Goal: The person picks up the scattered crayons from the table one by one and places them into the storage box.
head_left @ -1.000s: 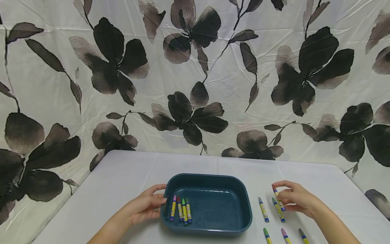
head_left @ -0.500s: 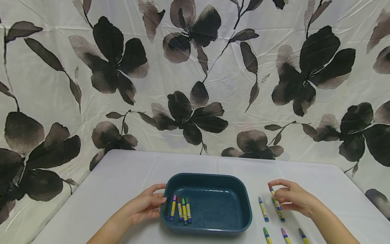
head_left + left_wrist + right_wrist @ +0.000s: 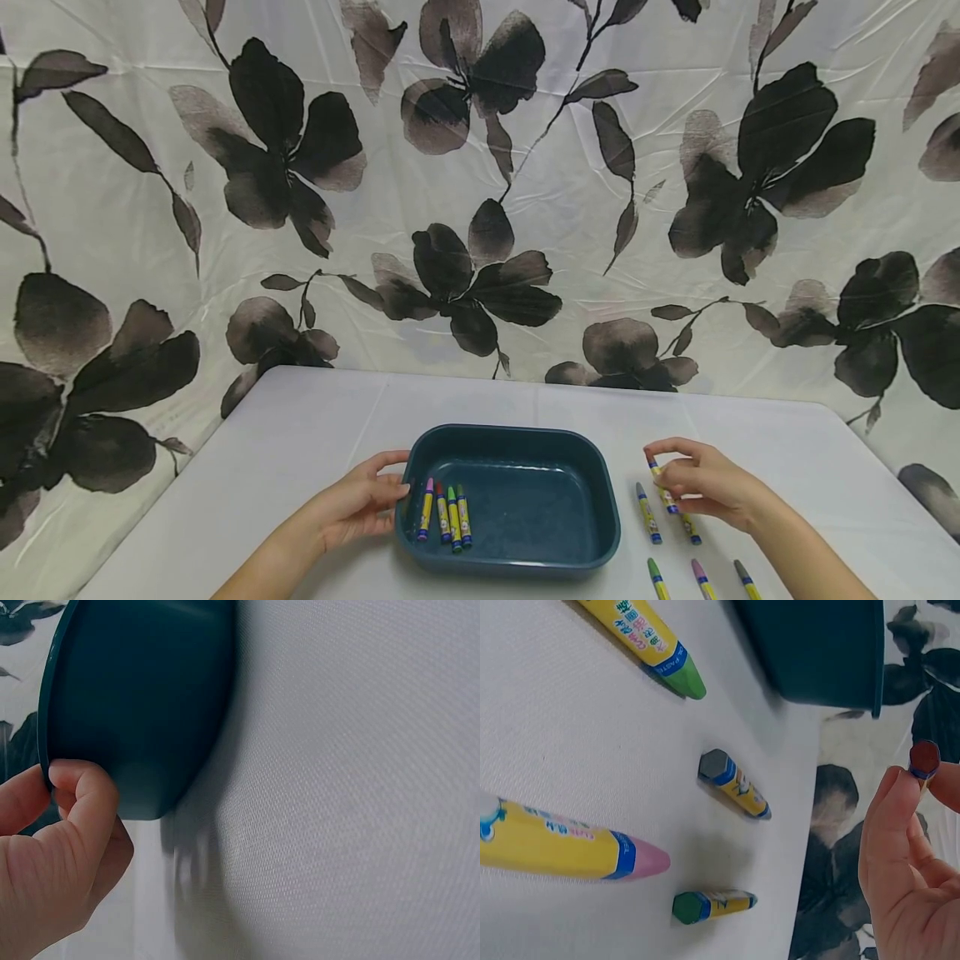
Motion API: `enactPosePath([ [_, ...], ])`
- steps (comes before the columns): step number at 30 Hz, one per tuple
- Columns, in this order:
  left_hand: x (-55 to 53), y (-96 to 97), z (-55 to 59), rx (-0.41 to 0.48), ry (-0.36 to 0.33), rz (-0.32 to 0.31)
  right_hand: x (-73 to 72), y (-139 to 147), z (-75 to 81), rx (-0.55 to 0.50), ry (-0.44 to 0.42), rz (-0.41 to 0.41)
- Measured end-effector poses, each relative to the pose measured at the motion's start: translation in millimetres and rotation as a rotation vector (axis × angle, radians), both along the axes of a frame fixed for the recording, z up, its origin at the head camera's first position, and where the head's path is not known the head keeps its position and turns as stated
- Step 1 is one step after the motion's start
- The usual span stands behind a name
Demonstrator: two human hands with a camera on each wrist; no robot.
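Note:
My left hand (image 3: 363, 504) pinches the left rim of a dark teal rectangular tray (image 3: 525, 570); in the left wrist view, thumb and fingers close over the rim (image 3: 46, 712). Several oil pastels (image 3: 425, 512) in yellow wrappers lie side by side at the tray's left end. To the tray's right, my right hand (image 3: 712, 485) holds a red-brown oil pastel (image 3: 925, 759) between thumb and fingers, raised above the table. Beneath that hand lie a grey pastel (image 3: 648, 512) and a dark green one (image 3: 691, 530), whose upper part is hidden in the head view.
Along the front lie a light green pastel (image 3: 657, 579), a pink one (image 3: 702, 579) and a dark grey one (image 3: 747, 579), cut off by the frame's bottom edge. Everything stands on a white-covered table (image 3: 337, 417). Behind it hangs a white cloth (image 3: 570, 208) with dark flowers.
My right hand has moved left toward the tray with the red-brown pastel, from over the dark green pastel to near the grey one. The left hand and tray have stayed in place.

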State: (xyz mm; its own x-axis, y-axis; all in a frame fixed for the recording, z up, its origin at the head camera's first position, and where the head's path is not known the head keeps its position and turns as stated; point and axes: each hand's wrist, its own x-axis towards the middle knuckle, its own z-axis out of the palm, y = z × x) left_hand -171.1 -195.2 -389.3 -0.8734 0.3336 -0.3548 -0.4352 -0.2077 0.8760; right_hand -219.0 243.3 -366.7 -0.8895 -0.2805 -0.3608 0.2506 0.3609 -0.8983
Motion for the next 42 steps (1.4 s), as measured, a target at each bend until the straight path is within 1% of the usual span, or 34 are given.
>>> enactPosePath([
  [12,-0.7,-1.1,-1.5,0.003,0.012,-0.010,0.3,-11,-0.5,-0.041,0.006,0.034],
  [17,-0.6,-1.2,-2.2,0.005,0.013,-0.007,0.9,-19,0.5,-0.045,0.000,0.022],
  [31,-0.3,-1.5,-2.3,0.010,0.008,-0.004,0.2,-36,-0.4,-0.125,-0.012,0.051],
  [37,-1.1,-1.3,-1.9,0.007,0.006,-0.014,-0.6,-44,0.3,-0.156,-0.007,0.074],
  [42,-1.0,-1.2,-1.3,0.008,0.007,-0.017,-1.2,-52,1.9,-0.154,0.009,0.080],
])
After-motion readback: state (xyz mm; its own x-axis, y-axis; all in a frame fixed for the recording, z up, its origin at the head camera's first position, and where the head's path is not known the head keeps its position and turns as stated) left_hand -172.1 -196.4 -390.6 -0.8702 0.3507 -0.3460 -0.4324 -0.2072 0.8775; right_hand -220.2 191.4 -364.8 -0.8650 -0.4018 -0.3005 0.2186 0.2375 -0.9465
